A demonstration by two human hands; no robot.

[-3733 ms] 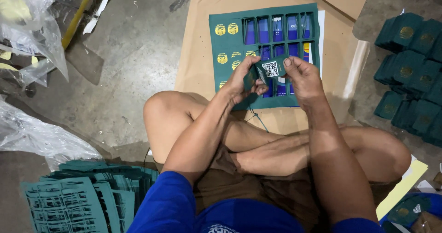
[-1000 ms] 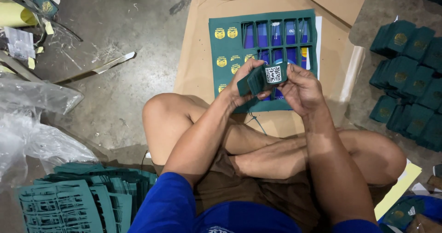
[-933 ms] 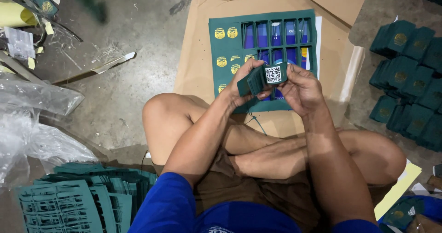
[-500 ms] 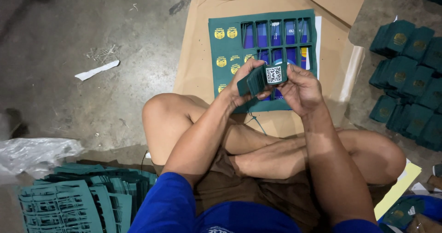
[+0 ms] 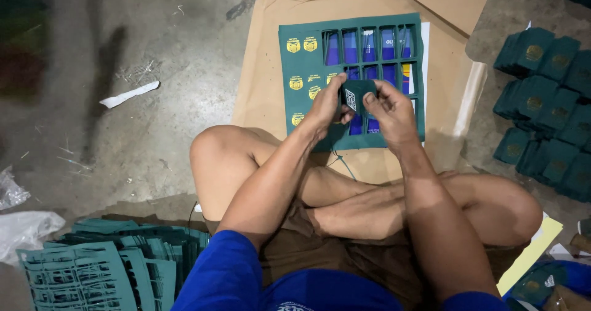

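Light is dim and flat, falling from above and a little ahead, brightest on the brown cardboard sheet (image 5: 277,71) and the bare forearms. The concrete floor (image 5: 154,139) looks grey and grainy, darkening toward the upper left corner, where a blurred dark smear sits out of focus. Soft shadows pool under the crossed legs and beside the stack of green cutout sheets (image 5: 92,268). Gold seals on the green card sheet (image 5: 308,71) glint faintly. Edges bend slightly with wide-angle distortion
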